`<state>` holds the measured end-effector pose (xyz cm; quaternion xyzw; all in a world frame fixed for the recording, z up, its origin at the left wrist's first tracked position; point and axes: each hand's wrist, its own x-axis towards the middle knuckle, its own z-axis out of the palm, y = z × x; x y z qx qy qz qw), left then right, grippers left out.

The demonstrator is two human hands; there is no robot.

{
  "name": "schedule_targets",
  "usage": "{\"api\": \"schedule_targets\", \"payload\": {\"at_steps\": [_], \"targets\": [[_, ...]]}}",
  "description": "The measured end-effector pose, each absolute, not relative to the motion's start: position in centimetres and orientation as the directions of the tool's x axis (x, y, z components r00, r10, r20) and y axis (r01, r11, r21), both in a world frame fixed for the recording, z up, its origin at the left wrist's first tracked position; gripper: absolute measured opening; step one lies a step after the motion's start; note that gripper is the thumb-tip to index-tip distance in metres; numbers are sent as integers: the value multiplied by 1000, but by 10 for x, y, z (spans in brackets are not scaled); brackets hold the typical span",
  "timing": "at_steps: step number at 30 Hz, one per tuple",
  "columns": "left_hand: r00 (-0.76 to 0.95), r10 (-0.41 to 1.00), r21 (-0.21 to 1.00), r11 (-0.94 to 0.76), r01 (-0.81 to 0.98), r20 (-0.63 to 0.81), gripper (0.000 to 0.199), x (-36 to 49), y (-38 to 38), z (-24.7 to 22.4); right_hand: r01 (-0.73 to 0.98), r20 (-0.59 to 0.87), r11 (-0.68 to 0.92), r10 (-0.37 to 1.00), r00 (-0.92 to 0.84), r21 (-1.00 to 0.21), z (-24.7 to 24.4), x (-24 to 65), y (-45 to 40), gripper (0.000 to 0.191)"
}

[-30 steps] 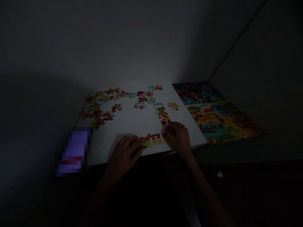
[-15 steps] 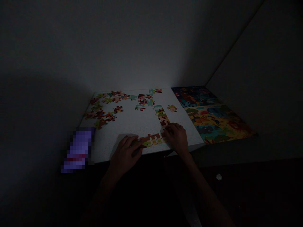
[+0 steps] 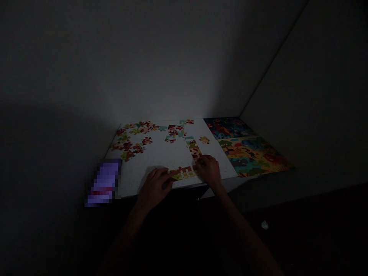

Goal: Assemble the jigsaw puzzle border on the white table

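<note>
A joined strip of jigsaw pieces (image 3: 184, 173) showing a fence lies near the front edge of the white speckled surface (image 3: 155, 157). The left grip (image 3: 155, 188) sits curved over its left end, the right grip (image 3: 208, 170) loosely closed at its right end; whether either pinches, I cannot tell. The pieces look like thin, light, stiff card, best lifted by their edges.

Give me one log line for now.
left hand: at fence jigsaw pieces | right hand: at their right end, beside jigsaw strip
</note>
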<state>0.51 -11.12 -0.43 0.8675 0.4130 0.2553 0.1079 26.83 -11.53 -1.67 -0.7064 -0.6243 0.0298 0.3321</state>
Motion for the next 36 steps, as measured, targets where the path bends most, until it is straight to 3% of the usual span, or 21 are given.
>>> {"api": "schedule_targets", "payload": {"at_steps": [7,11,15,22,26,30,36], "targets": [[514,809,532,-580,617,287,53,-6,-108,-5,837,378,18,898,227,-546,-16,271,-113,16],[462,835,588,-543,600,299,46,-17,-93,-5,802,368,50,904,217,-596,-16,275,-111,20],[408,848,497,-529,688,339,35,-25,-69,-7,788,361,56,907,218,-614,-16,278,-110,20],[330,889,339,-431,837,316,34,-25,-56,-16,758,337,44,912,236,-650,-18,279,-109,23],[326,888,320,-427,846,324,35,-22,-62,-13,661,302,64,919,253,-748,-16,280,-109,25],[325,886,310,-427,849,330,34,-21,-63,-11,500,176,-19,923,341,-866,-13,288,-105,32],[324,874,300,-438,847,362,34,-23,-58,-15,553,183,-89,890,417,-828,-6,317,-73,31]]}}
